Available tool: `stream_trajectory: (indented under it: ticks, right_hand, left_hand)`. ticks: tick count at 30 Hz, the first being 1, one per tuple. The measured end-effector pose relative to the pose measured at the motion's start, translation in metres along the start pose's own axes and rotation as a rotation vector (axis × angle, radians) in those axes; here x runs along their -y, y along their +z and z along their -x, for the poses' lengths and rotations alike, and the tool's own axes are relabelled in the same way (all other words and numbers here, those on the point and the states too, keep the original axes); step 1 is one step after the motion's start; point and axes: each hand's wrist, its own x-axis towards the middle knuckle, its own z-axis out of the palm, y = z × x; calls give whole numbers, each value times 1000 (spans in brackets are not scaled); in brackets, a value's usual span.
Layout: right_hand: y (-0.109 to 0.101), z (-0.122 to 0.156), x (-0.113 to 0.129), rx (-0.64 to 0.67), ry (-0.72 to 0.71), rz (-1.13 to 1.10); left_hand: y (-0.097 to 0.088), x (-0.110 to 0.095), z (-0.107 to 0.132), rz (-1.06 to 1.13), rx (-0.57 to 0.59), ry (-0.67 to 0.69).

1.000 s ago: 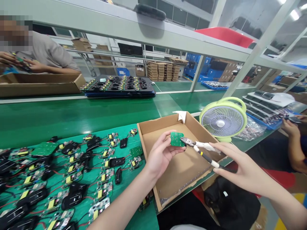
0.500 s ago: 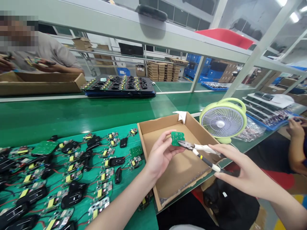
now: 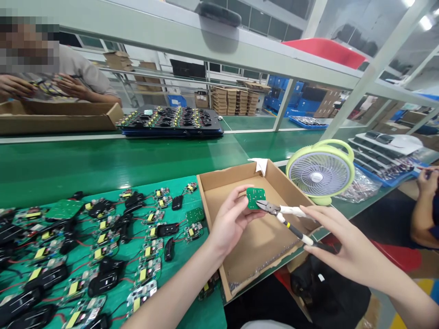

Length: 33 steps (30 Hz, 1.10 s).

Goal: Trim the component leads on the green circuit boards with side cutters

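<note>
My left hand (image 3: pixel 230 220) pinches a small green circuit board (image 3: pixel 255 197) by its edge and holds it up over an open cardboard box (image 3: pixel 255 242). My right hand (image 3: pixel 346 244) grips white-handled cutting pliers (image 3: pixel 286 217); their metal jaws touch the board's lower right edge. Both hands hover above the box, whose floor has a strip of small metal offcuts along its near side.
Several circuit boards with black housings and red wires (image 3: pixel 103 246) lie on a green mat to the left. A green desk fan (image 3: pixel 320 171) stands right of the box. Beyond the green conveyor (image 3: pixel 103 164) a loaded black tray (image 3: pixel 171 121). Co-workers sit at far left (image 3: pixel 68 77) and right (image 3: pixel 425 201).
The board and the pliers have drifted slightly right and stayed in contact. The co-worker at far left has shifted their hands.
</note>
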Motion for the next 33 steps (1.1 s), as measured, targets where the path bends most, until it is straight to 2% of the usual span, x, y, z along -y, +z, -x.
stream_trajectory:
  ticks: [33]
  right_hand:
    - [1,3,2,-46,-15,22]
  left_hand:
    - [2,-1,3,-46,30,20]
